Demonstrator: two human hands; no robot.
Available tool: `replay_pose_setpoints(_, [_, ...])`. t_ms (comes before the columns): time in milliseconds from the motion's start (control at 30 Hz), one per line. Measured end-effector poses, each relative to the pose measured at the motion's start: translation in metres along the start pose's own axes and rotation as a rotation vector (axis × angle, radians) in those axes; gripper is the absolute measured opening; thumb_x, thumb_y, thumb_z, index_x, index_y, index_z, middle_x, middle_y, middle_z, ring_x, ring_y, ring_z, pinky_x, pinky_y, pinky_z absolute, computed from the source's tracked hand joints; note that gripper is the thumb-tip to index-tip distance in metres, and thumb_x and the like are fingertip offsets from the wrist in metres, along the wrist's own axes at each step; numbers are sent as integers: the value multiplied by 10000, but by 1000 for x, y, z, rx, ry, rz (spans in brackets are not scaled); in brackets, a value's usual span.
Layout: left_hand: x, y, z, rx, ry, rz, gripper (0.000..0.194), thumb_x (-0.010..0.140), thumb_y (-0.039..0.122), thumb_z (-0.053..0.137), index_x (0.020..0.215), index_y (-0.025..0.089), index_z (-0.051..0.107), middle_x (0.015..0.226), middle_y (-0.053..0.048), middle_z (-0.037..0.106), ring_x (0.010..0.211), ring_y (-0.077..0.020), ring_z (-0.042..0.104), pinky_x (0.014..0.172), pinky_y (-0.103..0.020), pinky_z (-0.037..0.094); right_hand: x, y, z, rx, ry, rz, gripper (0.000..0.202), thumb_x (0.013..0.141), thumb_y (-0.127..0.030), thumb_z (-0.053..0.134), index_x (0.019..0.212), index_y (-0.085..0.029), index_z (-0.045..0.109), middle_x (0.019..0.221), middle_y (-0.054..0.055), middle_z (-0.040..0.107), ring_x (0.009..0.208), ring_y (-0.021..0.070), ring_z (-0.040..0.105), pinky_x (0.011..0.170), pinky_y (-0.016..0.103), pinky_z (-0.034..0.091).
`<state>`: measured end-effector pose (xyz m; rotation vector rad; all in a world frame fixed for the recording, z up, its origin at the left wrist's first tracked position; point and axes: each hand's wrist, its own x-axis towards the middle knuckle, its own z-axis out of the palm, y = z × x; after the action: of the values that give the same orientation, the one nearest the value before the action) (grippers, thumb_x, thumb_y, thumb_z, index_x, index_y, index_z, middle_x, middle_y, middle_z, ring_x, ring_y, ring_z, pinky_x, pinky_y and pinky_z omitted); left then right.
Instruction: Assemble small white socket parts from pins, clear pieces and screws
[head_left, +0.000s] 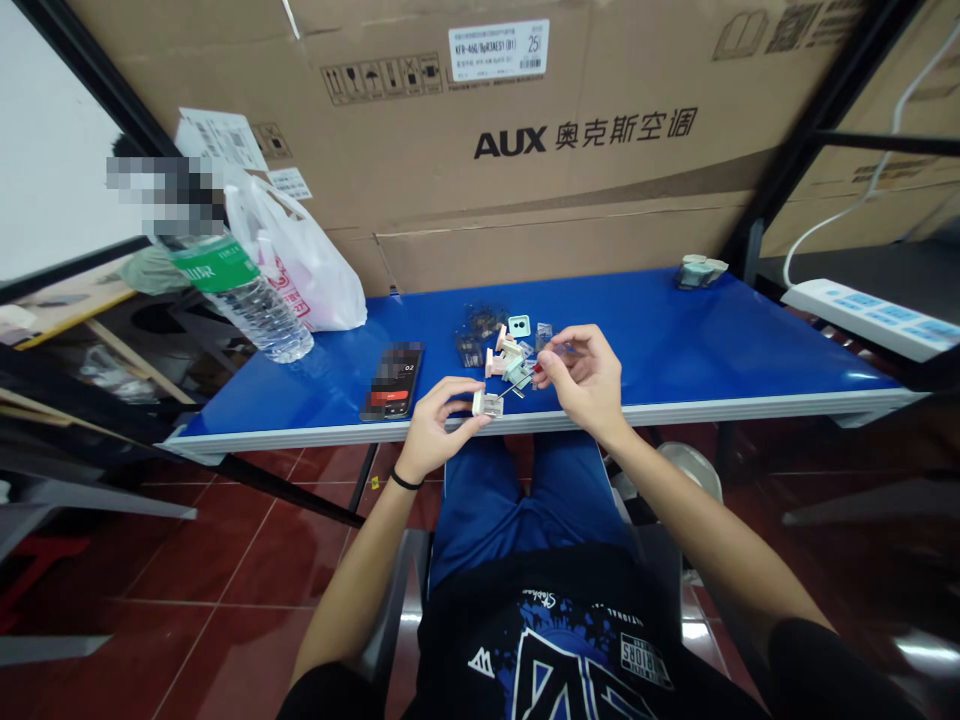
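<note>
My left hand [442, 420] pinches a small white plastic part [489, 404] just above the front edge of the blue table. In my right hand [585, 380] is a thin screwdriver [517, 384] with a red piece near the fingers. Its metal shaft slants down to the left, its tip at the white part; whether it touches a screw is too small to tell. Behind the hands lies a small heap of pink and mint plastic parts [507, 358]. Several clear and dark small pieces [480, 330] sit at its back left, and a mint square piece [519, 326] lies beside them.
A phone [395, 382] lies left of my hands on the blue table [622, 310]. Further left stand a water bottle [247, 290] and a white plastic bag [319, 260]. Small wrapped items [699, 272] rest at the back right, near a power strip [874, 318]. A large cardboard box [600, 200] walls off the back.
</note>
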<state>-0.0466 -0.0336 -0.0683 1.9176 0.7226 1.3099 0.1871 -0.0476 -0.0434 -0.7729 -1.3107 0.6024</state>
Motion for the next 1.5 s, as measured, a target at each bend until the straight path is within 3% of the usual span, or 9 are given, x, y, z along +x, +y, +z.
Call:
replay_pose_setpoints(300, [0,-1,0,3,2,5,373,844,290,859,1186,184,755,1193,-115,686,1067,-222,738,887,-323,684,0,2,1,-18,3,-6,304,939,-480,740,1042,-283,533,865,-15,652,612,131,712,547,289,644])
replay_pose_setpoints(1500, [0,-1,0,13,-18,81,280,872,230,826,1148,220,782,1187,-124,698,1124,-237,726,902,-335,666,-3,5,0,19,-4,-152,224,912,-313,791,1028,-261,607,835,-29,695,602,122,721,539,248,642])
